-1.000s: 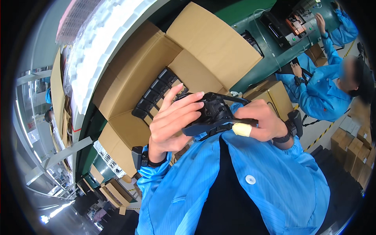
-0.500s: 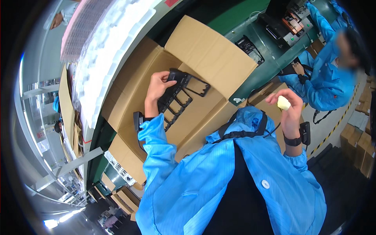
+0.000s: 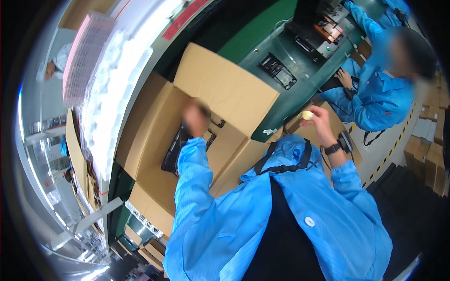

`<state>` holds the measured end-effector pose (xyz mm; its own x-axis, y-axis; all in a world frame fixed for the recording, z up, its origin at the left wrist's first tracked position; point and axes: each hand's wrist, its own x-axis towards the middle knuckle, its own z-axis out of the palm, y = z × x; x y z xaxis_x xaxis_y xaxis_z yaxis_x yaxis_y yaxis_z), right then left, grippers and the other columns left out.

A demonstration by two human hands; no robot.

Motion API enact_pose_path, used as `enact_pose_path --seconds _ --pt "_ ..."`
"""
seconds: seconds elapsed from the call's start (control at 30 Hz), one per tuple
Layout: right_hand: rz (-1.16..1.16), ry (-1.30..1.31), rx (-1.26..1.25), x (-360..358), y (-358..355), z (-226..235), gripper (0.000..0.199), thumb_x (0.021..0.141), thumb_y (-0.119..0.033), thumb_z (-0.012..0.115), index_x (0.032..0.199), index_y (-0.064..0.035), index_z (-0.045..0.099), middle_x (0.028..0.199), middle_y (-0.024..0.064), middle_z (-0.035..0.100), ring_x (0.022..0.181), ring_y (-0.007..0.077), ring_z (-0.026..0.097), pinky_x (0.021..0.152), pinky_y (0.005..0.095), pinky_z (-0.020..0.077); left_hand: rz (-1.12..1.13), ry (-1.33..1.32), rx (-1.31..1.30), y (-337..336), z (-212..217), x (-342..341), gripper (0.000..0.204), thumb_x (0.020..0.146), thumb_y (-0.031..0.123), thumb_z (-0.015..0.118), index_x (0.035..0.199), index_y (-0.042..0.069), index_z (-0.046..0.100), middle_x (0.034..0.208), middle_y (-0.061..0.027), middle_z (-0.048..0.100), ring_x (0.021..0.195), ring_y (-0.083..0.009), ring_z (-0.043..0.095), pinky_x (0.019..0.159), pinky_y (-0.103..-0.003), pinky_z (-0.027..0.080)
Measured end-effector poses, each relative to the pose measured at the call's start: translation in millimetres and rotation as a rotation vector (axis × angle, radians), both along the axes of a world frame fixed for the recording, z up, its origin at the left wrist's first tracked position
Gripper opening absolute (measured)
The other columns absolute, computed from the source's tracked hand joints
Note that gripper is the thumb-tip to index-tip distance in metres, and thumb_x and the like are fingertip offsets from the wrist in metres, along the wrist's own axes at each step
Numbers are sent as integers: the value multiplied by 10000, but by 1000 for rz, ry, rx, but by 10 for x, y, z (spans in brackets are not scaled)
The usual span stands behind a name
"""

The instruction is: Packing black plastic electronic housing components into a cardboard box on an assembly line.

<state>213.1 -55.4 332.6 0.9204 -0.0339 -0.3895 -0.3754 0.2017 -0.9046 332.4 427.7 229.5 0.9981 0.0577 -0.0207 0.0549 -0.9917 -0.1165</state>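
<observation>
The left hand [image 3: 196, 121] is over the open cardboard box [image 3: 152, 122], at the far end of a black plastic frame [image 3: 173, 150]. This frame lies inside the box, partly hidden behind the hand and the sleeve [image 3: 194, 171]. The hand is blurred, so I cannot tell whether its fingers grasp the frame or only touch it. The right hand [image 3: 321, 122] is raised outside the box, well apart from the frame; its fingers are loosely bent and I see nothing held in them. On one fingertip there is a pale yellow cover [image 3: 307, 115].

To my judgement, the frame is light for its size and rather stiff, because it looks like moulded plastic with windows cut through. The thin bars at its right side are probably the weak place; they can bend or crack if somebody pulls on them. The thicker, solid left edge should give the safer hold, with the thumb on one face and the fingers on the other. The plastic may be a little slippery, so a firm but not hard pinch seems enough. A similar black part [image 3: 277, 70] lies on the green bench [image 3: 290, 54], far and to the right.
</observation>
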Motion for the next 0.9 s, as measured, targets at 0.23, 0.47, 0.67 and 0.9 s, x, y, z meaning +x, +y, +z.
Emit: enact_pose_path --seconds 0.23,0.47,0.67,0.9 --pt "286 39 -474 1024 81 -938 168 808 -86 616 912 40 655 755 152 689 643 252 711 608 403 557 -10 -59 -82 -415 348 -327 466 732 109 755 1170 -18 659 1170 -229 675 1107 -362 644 1061 -535 376" --pt "432 -374 -1434 1590 343 -1600 224 792 -108 615 962 35 632 988 258 664 996 414 646 841 484 563 -28 421 -1160 -1419 1602 -1239 276 985 187 568 952 -66 675 913 -229 709 867 -253 699 731 -366 513" --pt "423 -377 -1264 1266 472 -1747 221 830 -167 625 949 13 674 982 232 691 974 411 672 828 503 558 -145 331 -833 -1771 1804 -1695 426 965 353 646 1135 -37 633 1025 -284 689 992 -457 653 843 -502 511" --pt "50 -54 -895 736 499 -1087 243 829 -213 661 783 24 633 786 273 640 800 455 647 700 547 480 -130 414 -977 -1622 1704 -1726 387 947 351 652 1063 -18 681 950 -253 710 942 -464 663 841 -518 521"
